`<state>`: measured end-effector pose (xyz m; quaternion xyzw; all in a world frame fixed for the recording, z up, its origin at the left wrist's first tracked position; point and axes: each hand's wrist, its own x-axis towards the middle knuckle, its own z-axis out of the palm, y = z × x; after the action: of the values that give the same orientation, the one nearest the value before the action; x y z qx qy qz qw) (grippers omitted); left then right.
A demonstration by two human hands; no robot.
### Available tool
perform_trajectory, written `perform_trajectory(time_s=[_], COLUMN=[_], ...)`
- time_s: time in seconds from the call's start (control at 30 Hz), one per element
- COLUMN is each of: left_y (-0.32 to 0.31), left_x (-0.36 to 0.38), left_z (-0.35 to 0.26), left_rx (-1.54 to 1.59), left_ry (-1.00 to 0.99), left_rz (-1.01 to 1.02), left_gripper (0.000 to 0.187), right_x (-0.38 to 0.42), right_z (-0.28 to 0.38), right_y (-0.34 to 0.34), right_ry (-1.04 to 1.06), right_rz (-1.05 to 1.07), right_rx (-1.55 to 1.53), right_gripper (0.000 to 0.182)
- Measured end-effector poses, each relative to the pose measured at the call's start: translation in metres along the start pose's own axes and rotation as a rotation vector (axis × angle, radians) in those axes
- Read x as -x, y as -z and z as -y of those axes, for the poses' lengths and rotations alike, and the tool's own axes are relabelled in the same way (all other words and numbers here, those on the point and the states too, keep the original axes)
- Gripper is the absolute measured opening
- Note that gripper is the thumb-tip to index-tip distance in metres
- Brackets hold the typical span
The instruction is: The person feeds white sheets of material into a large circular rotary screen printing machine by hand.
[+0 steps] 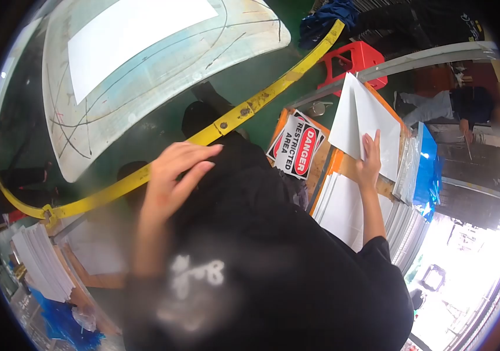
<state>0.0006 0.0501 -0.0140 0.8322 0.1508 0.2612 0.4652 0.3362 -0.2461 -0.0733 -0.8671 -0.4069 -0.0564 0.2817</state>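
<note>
My right hand [369, 161] rests on white sheets [373, 120] on an orange-edged board at the right, its fingers on the upper sheet, which is lifted along one side. Whether the fingers grip the sheet cannot be made out. My left hand [174, 172] hangs in the air near the yellow rail [244, 114], fingers stretched out and nothing in them. Between the hands, "Danger Restricted Area" signs [298, 146] lie on the board. A large pale panel [156, 117] with dark marks carries a white sheet [139, 35] at the upper left.
Stacked white sheets [42, 263] stand at the lower left, near blue plastic [66, 319]. More sheets [343, 205] lie below my right hand. A red stool [367, 58] stands behind the board. Blue film [427, 167] is at the right, and another person [472, 105] is beyond.
</note>
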Motion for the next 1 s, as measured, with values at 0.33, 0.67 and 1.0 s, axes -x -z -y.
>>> perform_trajectory(time_s=[0.33,0.67,1.0], left_y=[-0.160,-0.138,-0.115], left_x=[-0.062,-0.060,-0.059], left_z=[-0.047,-0.048,-0.041], left_rx=[0.810,0.764,0.823], left_ry=[0.145,0.385,0.416], left_rz=[0.746,0.433,0.203], left_gripper=[0.084,0.032,0.023], right_x=[0.065,0.079,0.042], right_z=[0.083,0.134,0.122], right_y=[0.040,-0.046,0.006], right_ry=[0.305,0.459,0.486], right_rz=[-0.266,-0.216,0.314], right_rx=[0.414,0.050,0.011], right_gripper=[0.057,0.050,0.068])
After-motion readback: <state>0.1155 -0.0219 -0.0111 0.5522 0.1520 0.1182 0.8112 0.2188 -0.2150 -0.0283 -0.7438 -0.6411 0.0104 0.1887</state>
